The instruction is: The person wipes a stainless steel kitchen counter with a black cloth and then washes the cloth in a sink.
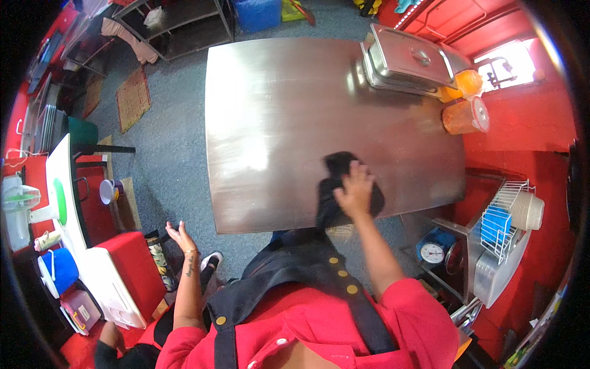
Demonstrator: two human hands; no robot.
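Note:
My right hand [357, 191] lies flat with its fingers spread on a dark cloth [329, 198], which is slightly blurred. That cloth is bunched near the front edge of a stainless steel table [286, 115]. Away to the left of the table, my left hand [182, 239] hangs in the air, palm up and holding nothing.
Steel food pans with a lid [415, 55] stand at the table's back right, beside a tub of orange food [465, 115]. Right of me are a dial scale [432, 252] and a wire rack [500, 226]. A red cooler box [133, 272] and another person's arm [110, 339] are at left.

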